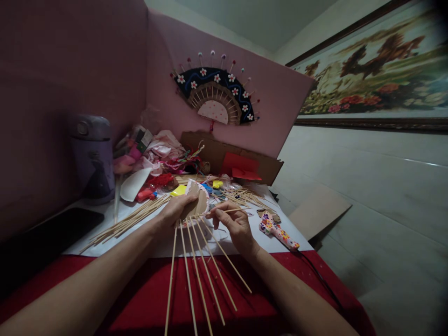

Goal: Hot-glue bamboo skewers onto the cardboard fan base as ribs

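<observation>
My left hand (178, 207) grips a half-round cardboard piece (199, 201) with a pale patterned rim. Several thin wooden sticks (205, 268) fan out from its lower edge toward me, over the red cloth. Between the thumb and fingers of my right hand (231, 221) is a single stick (235, 210), lying roughly level, its left end at the cardboard's edge. Loose sticks (135, 217) lie in a bundle left of my left hand.
A flower-patterned glue gun (278, 231) with a cord lies at the right. A purple bottle (94, 161) stands at the left near a dark flat object (52, 238). Craft materials (164, 154) pile up behind. A decorated fan (217, 93) hangs on the pink board (273, 102).
</observation>
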`<state>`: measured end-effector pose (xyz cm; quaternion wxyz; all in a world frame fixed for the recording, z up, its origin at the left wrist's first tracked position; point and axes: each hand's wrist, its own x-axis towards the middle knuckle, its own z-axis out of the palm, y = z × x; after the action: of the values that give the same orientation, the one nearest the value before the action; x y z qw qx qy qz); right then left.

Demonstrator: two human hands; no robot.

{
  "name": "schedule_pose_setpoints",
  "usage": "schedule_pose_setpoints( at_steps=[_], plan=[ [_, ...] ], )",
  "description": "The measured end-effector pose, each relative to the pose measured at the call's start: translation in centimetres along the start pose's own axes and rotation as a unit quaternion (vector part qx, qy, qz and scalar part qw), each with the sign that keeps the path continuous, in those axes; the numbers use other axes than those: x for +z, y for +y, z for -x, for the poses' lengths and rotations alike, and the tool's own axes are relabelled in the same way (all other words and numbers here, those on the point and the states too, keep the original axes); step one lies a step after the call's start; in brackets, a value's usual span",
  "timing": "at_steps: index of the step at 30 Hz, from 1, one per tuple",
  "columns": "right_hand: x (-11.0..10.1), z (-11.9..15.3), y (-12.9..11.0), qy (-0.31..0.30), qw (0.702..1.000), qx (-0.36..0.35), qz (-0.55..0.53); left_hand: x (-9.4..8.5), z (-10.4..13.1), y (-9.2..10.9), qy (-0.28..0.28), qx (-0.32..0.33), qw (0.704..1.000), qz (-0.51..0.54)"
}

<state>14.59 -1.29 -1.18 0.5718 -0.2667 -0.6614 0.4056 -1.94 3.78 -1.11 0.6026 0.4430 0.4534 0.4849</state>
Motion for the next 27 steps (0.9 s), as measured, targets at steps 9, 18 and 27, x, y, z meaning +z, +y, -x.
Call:
schedule_pose_setpoints(
  at_steps=[9,18,27],
  plan=[
    [-0.28,-0.17,0.53,-0.002,0.999,-0.002,-0.038,0.05,-0.09,-0.1,-0.014,-0.015,1.0,0.002],
    [-0.2,-0.17,0.52,0.034,0.999,-0.002,-0.015,0.13,0.22,0.2,-0.014,0.012,1.0,-0.005],
    [-0.09,-0.14,0.21,-0.002,1.0,0.0,-0.014,0.17,0.18,0.18,-0.022,0.005,1.0,0.006]
  ],
)
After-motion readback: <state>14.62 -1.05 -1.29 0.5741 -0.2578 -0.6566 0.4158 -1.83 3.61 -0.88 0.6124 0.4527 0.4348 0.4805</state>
